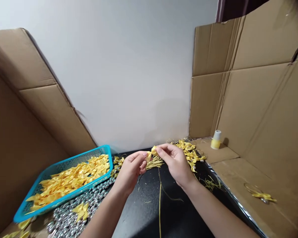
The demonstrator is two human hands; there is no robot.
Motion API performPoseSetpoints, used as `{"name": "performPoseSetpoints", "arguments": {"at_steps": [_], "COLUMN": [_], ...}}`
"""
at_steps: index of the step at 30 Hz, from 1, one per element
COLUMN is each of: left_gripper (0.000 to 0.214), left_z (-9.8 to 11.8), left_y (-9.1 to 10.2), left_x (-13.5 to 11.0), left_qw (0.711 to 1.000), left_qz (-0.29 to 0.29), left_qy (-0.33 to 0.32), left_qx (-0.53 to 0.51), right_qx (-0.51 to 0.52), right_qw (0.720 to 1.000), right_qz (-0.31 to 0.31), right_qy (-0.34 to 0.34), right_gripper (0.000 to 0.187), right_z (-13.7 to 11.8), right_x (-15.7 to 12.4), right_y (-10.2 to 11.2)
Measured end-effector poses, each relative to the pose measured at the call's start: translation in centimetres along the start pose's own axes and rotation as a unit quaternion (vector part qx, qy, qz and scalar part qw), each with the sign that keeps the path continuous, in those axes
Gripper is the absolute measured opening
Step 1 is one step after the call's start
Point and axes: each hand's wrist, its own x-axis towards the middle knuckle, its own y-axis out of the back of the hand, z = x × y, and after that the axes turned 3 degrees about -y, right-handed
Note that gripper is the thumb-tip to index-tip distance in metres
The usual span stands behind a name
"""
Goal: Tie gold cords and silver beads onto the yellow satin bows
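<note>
Between my two hands a small yellow ribbon bow (pixel 154 151) is stretched, pinched at both ends. My left hand (pixel 135 165) grips its left side with thumb and fingertips. On the other side, my right hand (pixel 175 162) pinches the right loop. Just behind and below lies a bundle of gold ties (pixel 155 162) on the black tabletop (pixel 141 205). One long gold strand (pixel 160 208) runs toward me down the table's middle.
A turquoise basket (pixel 17 213) of yellow ribbon pieces stands left, with silver beads (pixel 64 215) before it. Finished-looking yellow bows (pixel 188 152) pile up behind my right hand. A white-and-yellow spool (pixel 216 140) and a single bow (pixel 264 197) sit on cardboard (pixel 258 172) at right.
</note>
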Motion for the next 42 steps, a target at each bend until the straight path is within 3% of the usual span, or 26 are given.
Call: {"name": "performPoseSetpoints", "arguments": {"at_steps": [3, 7, 12, 16, 22, 29, 31, 33, 35, 37, 42], "left_gripper": [0.034, 0.034, 0.03, 0.03, 0.031, 0.027, 0.024, 0.028, 0.034, 0.037, 0.032], "left_z": [-0.7, -1.0, 0.2, 1.1, 0.9, -0.7, -1.5, -2.0, -2.0, -1.4, 0.3], "left_y": [0.1, 1.2, 2.6, 2.5, 2.0, 0.5, -0.2, -0.7, -0.6, 0.0, 1.5], "left_x": [0.1, -0.3, -1.0, -1.4, -1.7, -3.1, -3.4, -3.3, -2.9, -2.3, -1.5], "left_qw": [0.999, 0.998, 0.989, 0.985, 0.989, 0.957, 0.952, 0.971, 0.996, 0.999, 0.993], "left_qz": [0.007, 0.04, 0.057, 0.022, -0.039, 0.09, 0.12, 0.105, 0.038, -0.035, -0.082], "left_qy": [-0.004, -0.04, -0.094, -0.074, -0.074, -0.183, -0.204, -0.171, -0.073, 0.022, 0.04], "left_qx": [-0.033, 0.003, 0.1, 0.156, 0.123, 0.208, 0.192, 0.127, 0.029, -0.034, 0.07], "right_qx": [-0.012, 0.009, -0.016, -0.078, -0.085, 0.048, 0.065, 0.042, -0.021, -0.107, -0.271], "right_qw": [0.999, 0.998, 0.999, 0.997, 0.996, 0.997, 0.996, 0.998, 0.999, 0.993, 0.955], "right_qz": [0.031, 0.06, 0.033, -0.003, -0.02, 0.061, 0.061, 0.046, 0.022, -0.008, -0.053], "right_qy": [0.011, 0.011, 0.012, 0.015, 0.029, 0.023, 0.017, 0.019, 0.034, 0.052, 0.11], "right_gripper": [0.02, 0.02, 0.019, 0.018, 0.017, 0.015, 0.014, 0.013, 0.011, 0.01, 0.012], "right_z": [0.6, 1.2, 1.0, 0.6, 0.4, 1.7, 1.8, 1.5, 0.8, 0.0, -1.2], "right_x": [0.0, 0.0, -0.2, -0.5, -1.0, -1.3, -1.2, -1.2, -1.1, -1.1, -1.2], "right_y": [-0.1, -0.3, -0.5, -0.6, -0.8, -1.8, -1.9, -1.6, -1.2, -0.8, -0.5]}}
